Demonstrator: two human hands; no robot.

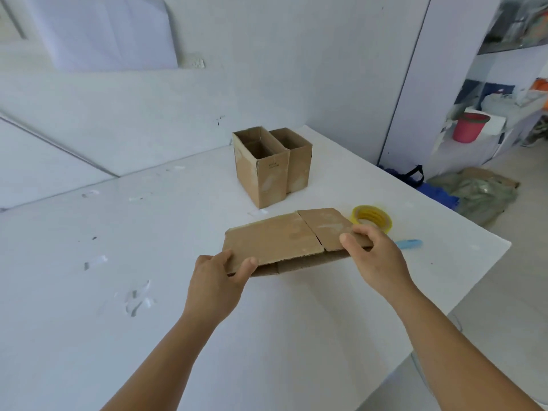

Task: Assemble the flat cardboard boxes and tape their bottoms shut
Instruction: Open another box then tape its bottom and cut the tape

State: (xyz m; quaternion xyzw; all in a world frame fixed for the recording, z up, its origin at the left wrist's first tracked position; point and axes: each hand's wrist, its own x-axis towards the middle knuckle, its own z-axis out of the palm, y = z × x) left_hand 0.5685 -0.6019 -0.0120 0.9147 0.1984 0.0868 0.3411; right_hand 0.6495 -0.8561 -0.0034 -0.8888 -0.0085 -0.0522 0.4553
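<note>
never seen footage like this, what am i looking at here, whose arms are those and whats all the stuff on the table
There is no machine here. The one picture comes from a wide-angle camera worn on a person's head, looking forward and down, so the two arms are the wearer's own. The left hand and the right hand each grip an end of a flat cardboard box, still folded, held just above the white table. Farther back stand two assembled boxes, upright and side by side, tops open. Near the right hand lie a yellow tape roll and a small blue tool, too blurred to identify. The job is to open flat boxes and tape their bottoms.
</note>
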